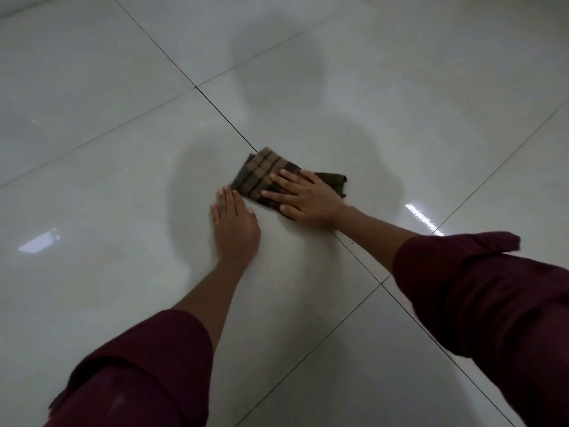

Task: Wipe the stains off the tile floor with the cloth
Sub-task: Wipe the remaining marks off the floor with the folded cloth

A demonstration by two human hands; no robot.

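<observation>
Glossy pale tile floor [123,87] fills the view, crossed by dark grout lines, with bright glare patches; no distinct stain can be made out at this resolution. A folded brown plaid cloth [261,171] lies flat on the floor, straddling a grout line near the middle of the view. Right hand [304,198] presses on the cloth, fingers [281,177] spread and extended flat, not curled around the fabric. Left hand [235,224] rests palm-down on bare tile just beside the cloth's near corner, fingers straight and together, holding nothing. Risks, as judged: the bracing left hand may slide on the slick tile; the ungripped cloth could bunch or slip from under the palm; glare may conceal remaining stains.
</observation>
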